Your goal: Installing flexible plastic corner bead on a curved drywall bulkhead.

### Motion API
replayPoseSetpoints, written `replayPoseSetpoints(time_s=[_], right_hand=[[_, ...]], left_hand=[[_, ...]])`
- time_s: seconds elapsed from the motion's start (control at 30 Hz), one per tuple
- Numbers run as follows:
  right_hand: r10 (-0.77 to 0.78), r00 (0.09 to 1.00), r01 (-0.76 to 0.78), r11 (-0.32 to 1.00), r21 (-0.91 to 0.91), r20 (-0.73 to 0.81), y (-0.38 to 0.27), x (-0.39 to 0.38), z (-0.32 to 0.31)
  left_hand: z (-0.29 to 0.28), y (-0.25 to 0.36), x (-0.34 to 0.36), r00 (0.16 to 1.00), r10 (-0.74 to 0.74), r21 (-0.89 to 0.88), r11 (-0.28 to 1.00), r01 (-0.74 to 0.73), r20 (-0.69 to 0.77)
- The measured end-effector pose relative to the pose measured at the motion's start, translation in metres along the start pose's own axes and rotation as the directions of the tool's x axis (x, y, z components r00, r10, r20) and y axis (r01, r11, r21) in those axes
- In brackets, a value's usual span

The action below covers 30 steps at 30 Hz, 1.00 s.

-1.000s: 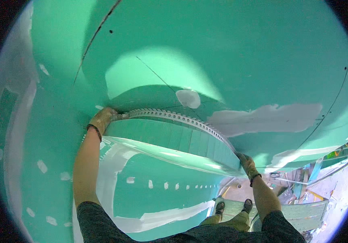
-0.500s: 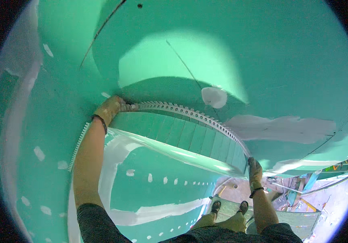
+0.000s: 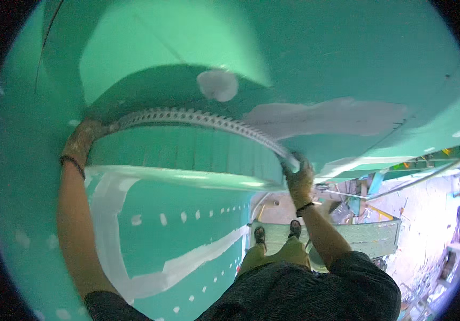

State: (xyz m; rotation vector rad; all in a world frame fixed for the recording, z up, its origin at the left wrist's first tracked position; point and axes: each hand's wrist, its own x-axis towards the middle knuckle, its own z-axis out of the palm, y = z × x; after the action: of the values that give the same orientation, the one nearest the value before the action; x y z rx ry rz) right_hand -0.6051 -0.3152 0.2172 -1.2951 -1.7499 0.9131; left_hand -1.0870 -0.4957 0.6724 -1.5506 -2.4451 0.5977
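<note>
A white flexible corner bead [image 3: 187, 116], perforated and notched along one side, bends along the curved edge of a green drywall arch [image 3: 160, 147]. My left hand [image 3: 83, 140], dusty with compound, is closed on the bead's left end where the arch meets the side wall; its fingertips are partly hidden. Farther right, my right hand [image 3: 300, 184] is closed round the other end, which angles down into the fingers. Between the two hands the bead arcs along the edge. Slight blur hides whether it touches the board all along.
Pale compound patches mark the green panels, including a round one [image 3: 217, 85] and a long band [image 3: 331, 116] above the bead. My feet stand on a narrow work platform [image 3: 358, 239]. Cluttered floor [image 3: 417, 219] with materials lies lower right.
The view has shifted, so the arch sits farther left and higher. My right hand has turned, its fingers now wrapped round the bead's end; my left hand keeps its end.
</note>
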Motion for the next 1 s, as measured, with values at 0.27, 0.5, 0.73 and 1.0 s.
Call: replayPoseSetpoints(time_s=[0.27, 0.5, 0.73, 1.0], right_hand=[[0.215, 0.958, -0.244, 0.959, -0.143, -0.19, 0.002, -0.012, 0.0], [0.142, 0.941, -0.217, 0.95, -0.226, -0.307, -0.013, -0.03, 0.002], [-0.101, 0.92, -0.013, 0.958, -0.287, -0.378, -0.041, -0.009, -0.021], [-0.075, 0.855, -0.133, 0.924, -0.358, -0.513, -0.013, -0.001, -0.038]], left_hand=[[-0.044, 0.103, 0.0, 0.943, -0.29, -0.484, 0.809, 0.333, 0.164], [-0.02, 0.06, -0.003, 0.928, -0.313, -0.315, 0.877, 0.364, 0.2], [0.019, 0.008, 0.024, 0.972, -0.02, -0.117, 0.992, 0.048, 0.233], [0.145, -0.058, 0.132, 0.959, -0.072, -0.291, 0.944, 0.154, 0.272]])
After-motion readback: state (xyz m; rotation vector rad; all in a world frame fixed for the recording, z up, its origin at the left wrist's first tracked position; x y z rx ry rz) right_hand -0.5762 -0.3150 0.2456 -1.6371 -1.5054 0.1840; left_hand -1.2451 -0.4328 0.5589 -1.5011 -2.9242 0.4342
